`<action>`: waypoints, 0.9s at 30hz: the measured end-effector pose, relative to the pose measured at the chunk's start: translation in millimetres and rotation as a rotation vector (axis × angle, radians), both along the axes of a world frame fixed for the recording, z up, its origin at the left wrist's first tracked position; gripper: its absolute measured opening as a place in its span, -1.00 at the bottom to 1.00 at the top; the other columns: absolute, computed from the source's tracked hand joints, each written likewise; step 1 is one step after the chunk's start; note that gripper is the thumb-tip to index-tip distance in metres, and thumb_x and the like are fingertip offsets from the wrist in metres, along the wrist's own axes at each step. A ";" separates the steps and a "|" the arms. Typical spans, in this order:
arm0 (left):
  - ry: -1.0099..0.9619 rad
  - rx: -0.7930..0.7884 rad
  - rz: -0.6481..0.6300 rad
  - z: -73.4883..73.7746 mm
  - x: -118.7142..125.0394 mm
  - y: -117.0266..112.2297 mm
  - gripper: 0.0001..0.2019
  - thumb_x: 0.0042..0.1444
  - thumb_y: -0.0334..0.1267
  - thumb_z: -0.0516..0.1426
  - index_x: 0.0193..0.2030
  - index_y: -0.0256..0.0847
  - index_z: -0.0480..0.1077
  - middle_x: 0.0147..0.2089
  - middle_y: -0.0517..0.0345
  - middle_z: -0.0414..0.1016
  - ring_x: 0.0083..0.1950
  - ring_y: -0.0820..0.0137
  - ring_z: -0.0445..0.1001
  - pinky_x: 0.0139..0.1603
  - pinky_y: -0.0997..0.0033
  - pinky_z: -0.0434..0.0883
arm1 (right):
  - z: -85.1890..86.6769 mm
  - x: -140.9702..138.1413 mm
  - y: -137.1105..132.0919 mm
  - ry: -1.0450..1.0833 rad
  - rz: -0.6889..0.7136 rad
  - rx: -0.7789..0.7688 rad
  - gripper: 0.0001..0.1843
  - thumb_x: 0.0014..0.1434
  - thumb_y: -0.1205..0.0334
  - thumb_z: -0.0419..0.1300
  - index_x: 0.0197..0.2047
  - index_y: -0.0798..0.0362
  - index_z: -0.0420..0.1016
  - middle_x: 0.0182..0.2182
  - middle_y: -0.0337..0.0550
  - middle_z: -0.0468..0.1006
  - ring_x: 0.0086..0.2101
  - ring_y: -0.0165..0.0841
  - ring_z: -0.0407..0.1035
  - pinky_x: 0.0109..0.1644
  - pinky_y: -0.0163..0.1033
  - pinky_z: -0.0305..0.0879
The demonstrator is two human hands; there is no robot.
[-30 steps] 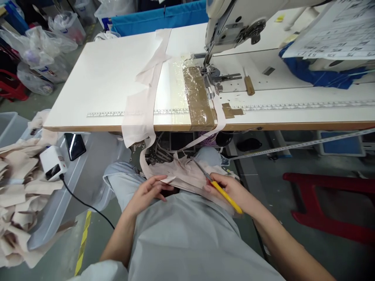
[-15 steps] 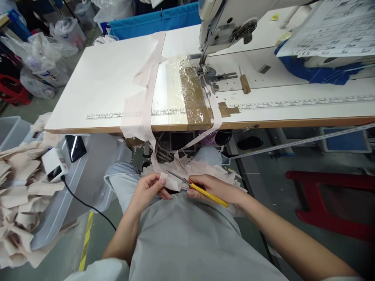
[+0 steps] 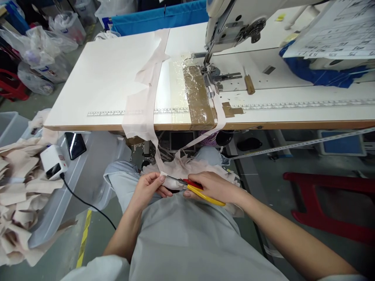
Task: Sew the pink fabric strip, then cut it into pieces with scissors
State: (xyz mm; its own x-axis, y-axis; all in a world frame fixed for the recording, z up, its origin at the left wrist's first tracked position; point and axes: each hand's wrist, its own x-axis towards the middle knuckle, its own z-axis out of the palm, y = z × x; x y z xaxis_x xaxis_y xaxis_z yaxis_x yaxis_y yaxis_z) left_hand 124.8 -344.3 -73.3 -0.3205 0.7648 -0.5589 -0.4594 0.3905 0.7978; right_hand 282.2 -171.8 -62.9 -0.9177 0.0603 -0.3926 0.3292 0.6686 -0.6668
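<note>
Centre of frame, just below the table edge: left hand (image 3: 150,188) pinches a small pale end of fabric (image 3: 163,174) between thumb and fingers, other fingers loosely curled. Right hand (image 3: 211,185) grips the scissors (image 3: 206,196), one handle yellow, one red; blades point left, tips at the pinched end. Whether the blades have cut into it, cannot tell.

Pale pink bundle (image 3: 190,167) lies heaped on the lap, mid-frame, behind both hands. From it a narrow strip (image 3: 219,115) runs up over the table edge to the sewing machine (image 3: 249,19), upper right of centre. Wider pale length (image 3: 139,105) lies on the white table (image 3: 96,70), upper centre-left, hanging over the front edge.

Wooden-handled tool (image 3: 249,84) on the table, right of the needle area. Lower left: clear plastic bin (image 3: 88,175), cut pieces (image 3: 20,191) heaped beside and over it, white device (image 3: 54,160) and dark phone (image 3: 75,145) near its top. Red stool (image 3: 304,181), right edge of frame
</note>
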 end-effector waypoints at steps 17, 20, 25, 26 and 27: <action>0.007 0.002 -0.027 0.1 3.0 1.5 -0.57 -0.06 0.10 0.27 -0.39 -0.30 0.38 -0.57 0.03 0.53 -0.53 0.31 0.54 -0.51 0.47 0.40 | -0.8 -3.0 -8.3 0.069 -0.022 0.215 -0.50 0.18 -0.22 0.07 -0.51 0.01 0.15 -0.58 -0.23 0.37 -0.55 -0.36 0.22 -0.50 -0.28 -0.16; 0.004 0.007 -0.033 2.6 2.0 1.1 -0.59 -0.03 0.09 0.25 -0.39 -0.30 0.38 -0.56 0.03 0.54 -0.52 0.33 0.54 -0.50 0.48 0.40 | -3.9 -3.2 -7.5 0.078 -0.064 0.185 -0.49 0.16 -0.23 0.08 -0.55 0.02 0.14 -0.62 -0.23 0.34 -0.58 -0.39 0.17 -0.50 -0.28 -0.15; 0.024 -0.019 -0.076 -0.1 10.1 6.7 -0.55 -0.04 0.14 0.24 -0.35 -0.27 0.36 -0.56 0.07 0.53 -0.48 0.30 0.56 -0.46 0.45 0.42 | -12.7 -3.5 -9.4 0.159 -0.184 0.008 -0.53 0.11 -0.17 0.14 -0.53 0.01 0.12 -0.60 -0.29 0.26 -0.56 -0.42 0.10 -0.49 -0.30 -0.08; 0.011 -0.015 -0.104 -0.4 14.0 9.4 -0.55 -0.04 0.17 0.22 -0.33 -0.24 0.32 -0.57 0.10 0.52 -0.48 0.29 0.56 -0.45 0.43 0.43 | -13.9 -4.7 -11.9 0.197 -0.220 -0.067 -0.57 0.10 -0.13 0.15 -0.50 0.01 0.13 -0.57 -0.30 0.26 -0.54 -0.41 0.11 -0.48 -0.31 -0.04; -0.009 -0.004 -0.146 0.6 17.3 12.7 -0.54 -0.02 0.19 0.19 -0.31 -0.20 0.28 -0.56 0.13 0.51 -0.48 0.28 0.56 -0.46 0.41 0.43 | -14.6 -6.0 -14.8 0.237 -0.260 -0.147 -0.61 0.11 -0.08 0.14 -0.48 0.01 0.13 -0.56 -0.31 0.25 -0.53 -0.42 0.12 -0.47 -0.32 -0.01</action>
State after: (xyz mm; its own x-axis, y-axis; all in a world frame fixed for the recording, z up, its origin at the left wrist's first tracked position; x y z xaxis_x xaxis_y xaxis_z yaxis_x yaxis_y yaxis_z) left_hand 142.1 -331.6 -72.6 -0.2009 0.8006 -0.5644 -0.4045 0.4569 0.7922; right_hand 276.2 -186.6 -77.6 -0.9456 0.2622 -0.1928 0.3003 0.4743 -0.8276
